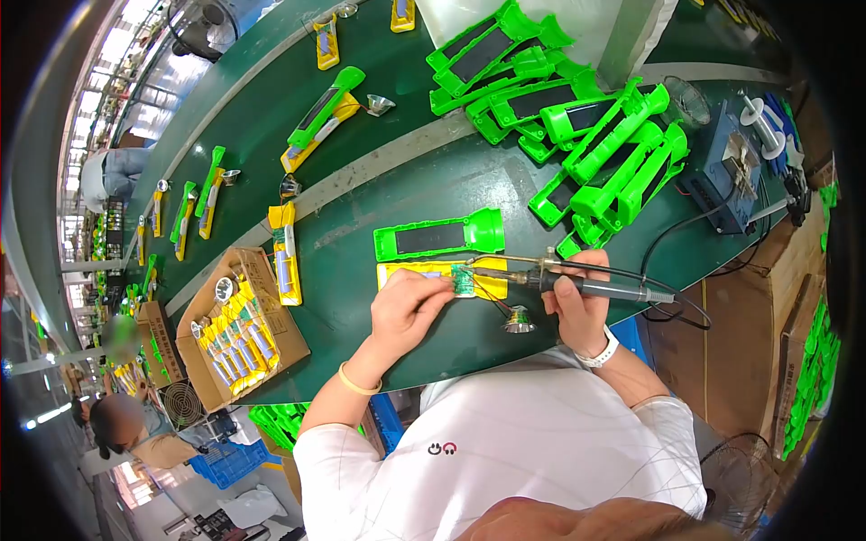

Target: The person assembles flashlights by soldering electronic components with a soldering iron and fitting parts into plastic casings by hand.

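My right hand (580, 302) grips a soldering iron (600, 288) with a thin metal tube along it; its tip points left over a small green circuit board (463, 280). That board sits on a yellow casing half (492, 283) lying on the table in front of me. At the board's left side, the fingers of my left hand (404, 311) are pinched together; whatever lies between them is hidden. Wires run from the board to a shiny reflector cup (518, 320). Just beyond the yellow casing lies a green casing half (439, 235) with a dark panel.
Green casings (595, 144) are piled at the back right, near a blue soldering station (722, 167) and solder spool (762, 126). A cardboard box (293, 338) of yellow assemblies stands left. More casings lie along the green table (361, 198). Other people are at far left.
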Demonstrator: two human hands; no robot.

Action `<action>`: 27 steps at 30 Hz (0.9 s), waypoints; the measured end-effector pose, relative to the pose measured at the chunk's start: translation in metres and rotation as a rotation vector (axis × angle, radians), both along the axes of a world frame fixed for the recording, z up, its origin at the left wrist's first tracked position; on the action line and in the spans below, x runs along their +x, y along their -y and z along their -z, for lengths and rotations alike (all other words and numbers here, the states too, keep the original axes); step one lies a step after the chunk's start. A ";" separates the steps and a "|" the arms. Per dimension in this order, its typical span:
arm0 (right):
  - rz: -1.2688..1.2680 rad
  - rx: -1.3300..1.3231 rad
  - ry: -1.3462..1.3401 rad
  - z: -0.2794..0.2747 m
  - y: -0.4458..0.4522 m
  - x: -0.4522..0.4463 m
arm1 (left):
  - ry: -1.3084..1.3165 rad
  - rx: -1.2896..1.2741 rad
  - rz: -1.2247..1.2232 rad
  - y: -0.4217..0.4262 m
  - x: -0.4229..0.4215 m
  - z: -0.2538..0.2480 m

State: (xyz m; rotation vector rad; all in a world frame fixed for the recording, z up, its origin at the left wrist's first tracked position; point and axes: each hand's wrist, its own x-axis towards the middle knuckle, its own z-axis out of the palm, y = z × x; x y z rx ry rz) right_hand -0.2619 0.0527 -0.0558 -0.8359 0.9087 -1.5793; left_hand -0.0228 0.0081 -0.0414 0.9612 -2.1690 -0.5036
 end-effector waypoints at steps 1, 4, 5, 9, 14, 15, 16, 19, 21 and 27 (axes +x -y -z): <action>-0.013 0.013 0.001 -0.001 0.000 0.000 | -0.010 0.042 -0.011 0.002 -0.001 -0.002; -0.027 0.047 -0.047 -0.001 0.001 -0.001 | 0.037 0.082 -0.012 0.006 -0.008 -0.010; -0.027 0.024 -0.090 0.003 0.000 -0.001 | 0.066 0.078 -0.009 0.006 -0.010 -0.014; -0.023 -0.052 -0.223 0.012 -0.001 -0.004 | 0.141 0.147 -0.085 0.007 -0.014 -0.027; -0.054 -0.132 -0.311 0.010 0.002 -0.004 | 0.147 0.211 -0.124 0.007 -0.013 -0.023; -0.069 -0.133 -0.311 0.008 0.002 -0.004 | 0.152 0.209 -0.119 0.008 -0.012 -0.022; -0.085 -0.135 -0.311 0.006 0.003 -0.003 | 0.157 0.207 -0.116 0.008 -0.012 -0.022; -0.115 -0.087 -0.327 0.003 0.004 -0.002 | 0.191 0.204 -0.094 0.009 -0.011 -0.026; -0.120 -0.074 -0.343 0.004 0.004 -0.003 | 0.190 0.220 -0.092 0.009 -0.011 -0.026; -0.092 -0.056 -0.320 0.010 0.000 -0.005 | 0.163 0.260 -0.106 0.007 -0.012 -0.025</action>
